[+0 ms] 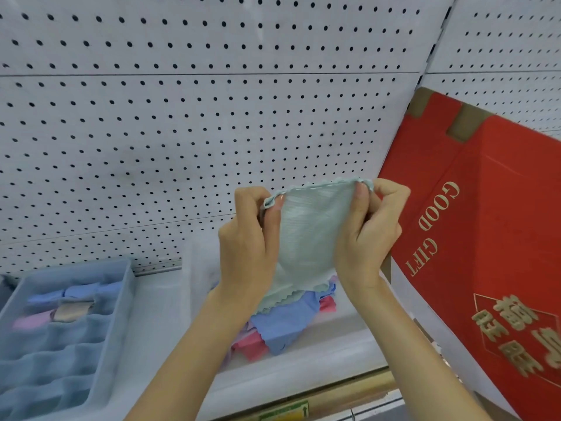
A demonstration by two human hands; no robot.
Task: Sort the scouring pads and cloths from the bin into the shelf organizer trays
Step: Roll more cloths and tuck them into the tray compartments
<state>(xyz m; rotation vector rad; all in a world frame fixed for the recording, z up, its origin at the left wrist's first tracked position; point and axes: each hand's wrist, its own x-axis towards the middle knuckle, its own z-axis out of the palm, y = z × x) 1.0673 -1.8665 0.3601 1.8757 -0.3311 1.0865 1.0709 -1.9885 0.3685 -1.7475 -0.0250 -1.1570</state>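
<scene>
A pale green cloth [306, 235] with a wavy edge hangs spread between both hands above the bin. My left hand [247, 244] pinches its upper left corner and my right hand [368, 232] pinches its upper right corner. Below them stands a clear plastic bin [303, 357] holding blue [285, 326] and pink cloths [250, 346] in a loose heap. To the left sits a blue organizer tray [118, 299] with several compartments; rolled blue, pink and beige cloths [74, 311] lie in its far rows.
A white pegboard wall [182, 132] backs the shelf. A large red gift box [485, 238] leans at the right, close to my right forearm. The shelf's front edge [349, 390] runs below the bin.
</scene>
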